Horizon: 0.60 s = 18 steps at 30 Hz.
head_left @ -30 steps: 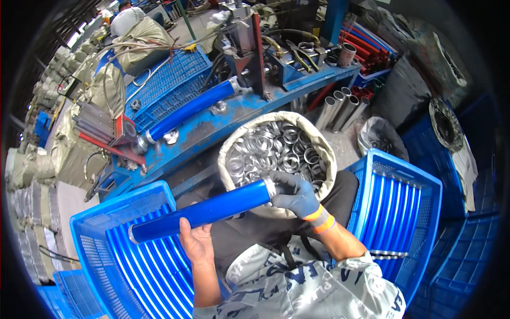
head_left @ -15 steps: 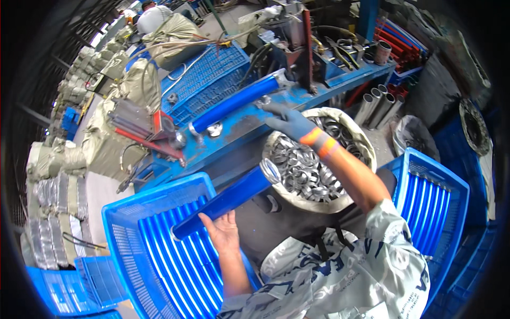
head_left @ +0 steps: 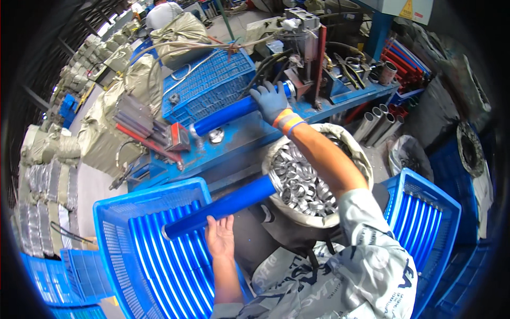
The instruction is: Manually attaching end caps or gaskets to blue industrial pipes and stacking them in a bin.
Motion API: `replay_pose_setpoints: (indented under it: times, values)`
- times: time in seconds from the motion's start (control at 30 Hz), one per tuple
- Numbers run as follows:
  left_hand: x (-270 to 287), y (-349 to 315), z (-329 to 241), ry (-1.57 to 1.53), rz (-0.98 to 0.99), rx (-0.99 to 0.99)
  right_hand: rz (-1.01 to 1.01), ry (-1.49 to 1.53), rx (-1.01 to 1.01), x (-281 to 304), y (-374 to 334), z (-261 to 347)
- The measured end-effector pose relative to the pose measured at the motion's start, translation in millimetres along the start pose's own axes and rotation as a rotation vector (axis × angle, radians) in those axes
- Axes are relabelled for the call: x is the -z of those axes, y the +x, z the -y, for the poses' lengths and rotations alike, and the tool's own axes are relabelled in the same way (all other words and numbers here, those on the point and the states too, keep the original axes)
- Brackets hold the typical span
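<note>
My bare left hand (head_left: 220,238) supports a blue tube (head_left: 228,206) from below, its fingers against the tube's near side. That tube slants over the left crate, and a metal ring shows at its upper end, beside the sack of rings. My right hand (head_left: 270,102), in a grey glove with an orange cuff, is wrapped over a second blue tube (head_left: 226,116). This one lies along the blue workbench (head_left: 212,159) between a red-framed fixture (head_left: 178,137) and an upright metal fixture (head_left: 300,80). A silvery ring-shaped piece (head_left: 216,136) sits beside it on the bench.
A blue crate (head_left: 101,228) of blue tubes stands at my left, another crate (head_left: 456,212) at my right. Between them an open sack (head_left: 366,159) holds loose metal rings (head_left: 305,186). Bare metal tubes (head_left: 378,123) stand under the bench. Hoses (head_left: 212,45) cross the far side.
My right hand has moved left and forward from above the bench onto the tube lying there, closing round it. The left hand keeps its tube, which has shifted slightly down in view.
</note>
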State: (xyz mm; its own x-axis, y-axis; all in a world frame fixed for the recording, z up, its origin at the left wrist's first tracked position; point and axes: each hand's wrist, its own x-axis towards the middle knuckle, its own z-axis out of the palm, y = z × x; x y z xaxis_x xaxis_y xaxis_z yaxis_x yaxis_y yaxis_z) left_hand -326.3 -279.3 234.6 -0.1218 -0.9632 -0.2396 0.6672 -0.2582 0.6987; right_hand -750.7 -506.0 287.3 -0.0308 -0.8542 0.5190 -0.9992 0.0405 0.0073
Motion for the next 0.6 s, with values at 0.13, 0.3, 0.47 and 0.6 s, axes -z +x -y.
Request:
replay_pose_setpoints:
  times: [0.13, 0.3, 0.47, 0.6]
  values:
    - [-54, 68, 33, 0.02, 0.078, 0.046, -0.166, 0.42, 0.196, 122, -42, -42]
    - [-194, 205, 91, 0.003, 0.152, -0.008, -0.244, 0.886, -0.031, 247, -175, -121]
    - [-195, 354, 106, 0.078, -0.122, 0.05, -0.455, 1.32, -0.686, 293, -346, -115]
    - [-170, 391, 107, 0.19, -0.145, 0.162, -0.596, 1.245, -0.849, 326, -431, -110]
